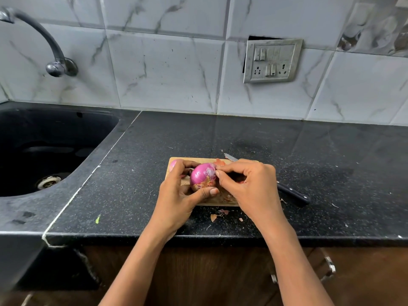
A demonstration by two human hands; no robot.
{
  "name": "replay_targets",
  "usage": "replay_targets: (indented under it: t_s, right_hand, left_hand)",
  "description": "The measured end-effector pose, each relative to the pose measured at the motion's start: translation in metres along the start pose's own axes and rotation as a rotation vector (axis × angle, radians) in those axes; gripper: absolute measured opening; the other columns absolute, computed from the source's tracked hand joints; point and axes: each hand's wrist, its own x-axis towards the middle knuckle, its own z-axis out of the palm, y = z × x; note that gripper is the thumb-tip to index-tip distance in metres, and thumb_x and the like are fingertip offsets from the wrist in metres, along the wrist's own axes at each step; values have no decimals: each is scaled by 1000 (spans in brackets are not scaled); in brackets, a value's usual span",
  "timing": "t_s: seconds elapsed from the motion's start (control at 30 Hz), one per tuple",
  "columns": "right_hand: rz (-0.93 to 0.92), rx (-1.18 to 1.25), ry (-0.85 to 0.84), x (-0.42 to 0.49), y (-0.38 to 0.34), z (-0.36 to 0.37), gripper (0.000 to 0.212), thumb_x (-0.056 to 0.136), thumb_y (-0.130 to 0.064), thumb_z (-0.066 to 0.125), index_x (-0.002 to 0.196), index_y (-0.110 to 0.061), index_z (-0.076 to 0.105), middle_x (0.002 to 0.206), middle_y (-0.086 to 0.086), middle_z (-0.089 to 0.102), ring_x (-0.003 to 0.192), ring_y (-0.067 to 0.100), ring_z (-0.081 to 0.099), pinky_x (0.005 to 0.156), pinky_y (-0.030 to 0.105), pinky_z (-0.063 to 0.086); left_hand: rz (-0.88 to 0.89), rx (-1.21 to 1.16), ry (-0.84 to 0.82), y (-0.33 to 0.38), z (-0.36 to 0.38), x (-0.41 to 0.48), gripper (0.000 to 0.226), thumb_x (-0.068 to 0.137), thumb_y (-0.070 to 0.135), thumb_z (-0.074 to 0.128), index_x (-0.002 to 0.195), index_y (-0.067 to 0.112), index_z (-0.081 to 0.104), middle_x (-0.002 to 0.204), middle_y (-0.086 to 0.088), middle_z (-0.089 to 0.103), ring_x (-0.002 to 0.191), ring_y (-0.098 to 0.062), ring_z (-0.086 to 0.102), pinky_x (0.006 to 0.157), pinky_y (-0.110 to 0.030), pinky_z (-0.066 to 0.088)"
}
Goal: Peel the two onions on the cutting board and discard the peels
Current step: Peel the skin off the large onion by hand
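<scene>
A purple onion (202, 174), partly peeled with dry brown skin low on it, is held just above the wooden cutting board (170, 171). My left hand (176, 195) grips it from the left, thumb under it. My right hand (247, 184) pinches a thin flap of skin at the onion's upper right side. A second pink onion (174, 163) lies at the board's far left corner, mostly hidden behind my left fingers. Loose peels (220, 162) lie on the board and more peel scraps (217, 215) on the counter in front of it.
A black-handled knife (291, 192) lies at the board's right side, blade pointing away behind my right hand. The black counter (309, 151) stretches right. A dark sink (44, 151) with a tap (53, 51) is at the left. A switch panel (272, 60) is on the tiled wall.
</scene>
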Motion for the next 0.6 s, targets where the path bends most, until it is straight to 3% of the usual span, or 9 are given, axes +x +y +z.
replay_targets:
  t_s: [0.2, 0.37, 0.5, 0.6]
  right_hand:
    - [-52, -84, 75, 0, 3, 10, 9, 83, -12, 75, 87, -17, 82, 79, -12, 74, 71, 5, 67, 73, 33, 59]
    - [7, 23, 42, -3, 8, 6, 16, 85, -8, 75, 95, -19, 83, 93, -12, 77, 92, -8, 67, 81, 16, 56]
    - [9, 117, -67, -7, 11, 0, 26, 84, -9, 80, 107, -22, 80, 103, -19, 74, 99, -5, 69, 86, 26, 60]
    - [-46, 63, -70, -8, 9, -2, 28, 83, -10, 82, 108, -23, 80, 104, -19, 74, 102, -4, 68, 89, 25, 58]
  left_hand:
    - [2, 3, 5, -1, 0, 0, 62, 65, 48, 93, 116, 28, 62, 116, 2, 68, 106, -34, 70, 91, -55, 58]
    - [11, 16, 21, -3, 1, 1, 62, 62, 51, 92, 113, 31, 63, 115, 6, 68, 105, -32, 71, 91, -53, 59]
    - [15, 53, 36, -5, 0, 3, 61, 64, 49, 92, 115, 30, 63, 114, 4, 70, 103, -28, 72, 92, -54, 58]
    - [25, 85, 41, -6, -1, 3, 59, 67, 44, 93, 116, 29, 64, 114, 5, 70, 103, -27, 72, 92, -53, 58]
